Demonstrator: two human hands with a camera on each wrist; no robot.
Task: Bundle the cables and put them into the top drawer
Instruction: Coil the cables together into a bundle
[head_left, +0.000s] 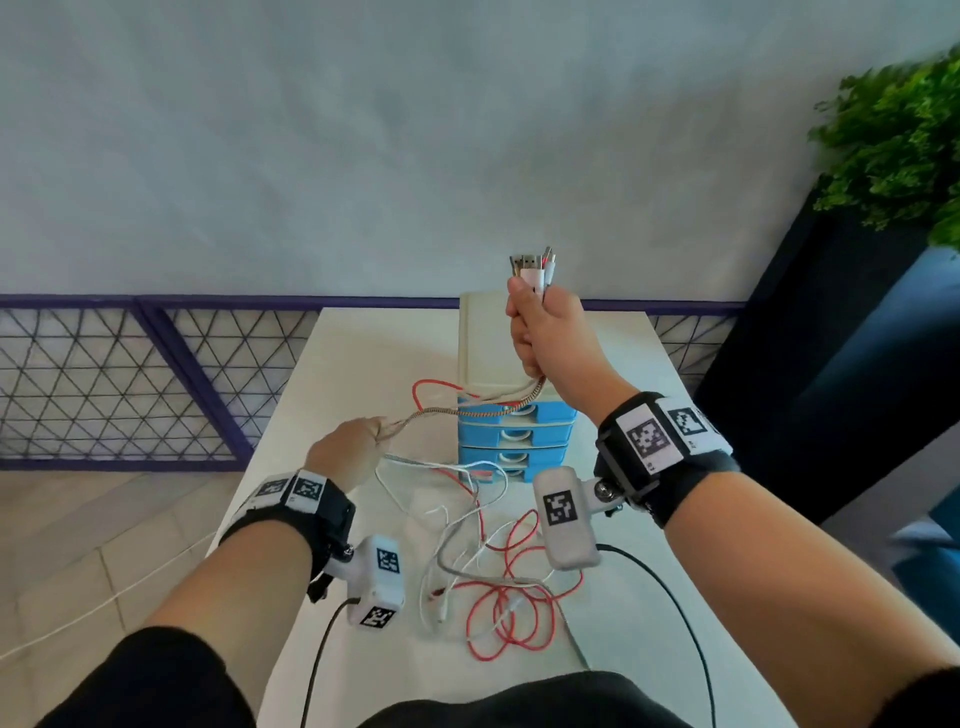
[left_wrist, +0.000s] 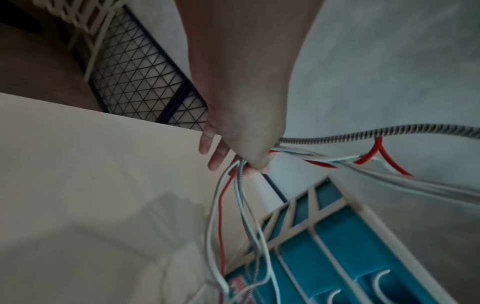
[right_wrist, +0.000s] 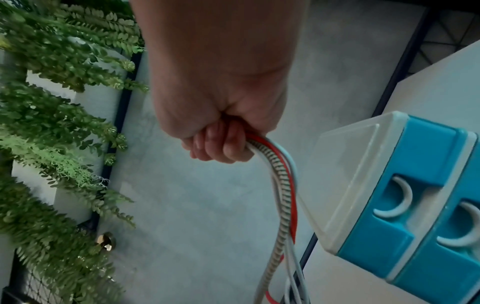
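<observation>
My right hand (head_left: 540, 322) is raised above the drawer unit (head_left: 514, 415) and grips several cables (right_wrist: 283, 185) in a fist, with their plug ends (head_left: 532, 262) sticking out above the thumb. The cables are red, white, grey and braided. They run left from the fist to my left hand (head_left: 348, 447), which pinches the same strands (left_wrist: 241, 164) low over the white table (head_left: 337, 364). The loose rest of the cables (head_left: 498, 571) lies tangled on the table near me. The drawer unit has blue drawers, and its top drawer (head_left: 540, 413) looks closed.
A green plant (head_left: 893, 140) on a dark planter stands to the right of the table. A purple-framed mesh fence (head_left: 130, 374) runs along the wall behind. Black wrist-camera wires (head_left: 670, 597) hang over the table's near part.
</observation>
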